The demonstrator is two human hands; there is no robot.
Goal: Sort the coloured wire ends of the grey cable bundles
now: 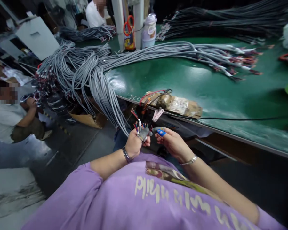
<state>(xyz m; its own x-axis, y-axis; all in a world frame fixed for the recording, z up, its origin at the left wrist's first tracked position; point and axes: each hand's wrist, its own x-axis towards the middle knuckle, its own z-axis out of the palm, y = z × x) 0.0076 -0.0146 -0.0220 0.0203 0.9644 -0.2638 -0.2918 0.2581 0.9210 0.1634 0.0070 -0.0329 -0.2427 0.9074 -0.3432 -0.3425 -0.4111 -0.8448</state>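
Observation:
My left hand [135, 142] is closed around the ends of several grey cables [114, 103], with grey covers on its fingers. Thin coloured wires [136, 125] fan out above that fist from the stripped cable ends. Just to the right, my right hand [171, 142] is pinched, a blue cover on its thumb and a grey one on a finger. Its fingertips are close beside the wire tips; what they hold, if anything, is too small to tell. A pink clip [157, 114] sits at the table edge above my hands.
Grey cable bundles lie across the green table [230, 102] and hang over its left edge. A taped cardboard piece [182, 107] is at the front edge. Orange-handled scissors [129, 27] and a lilac bottle [148, 32] stand behind. Another person [4, 118] crouches at left.

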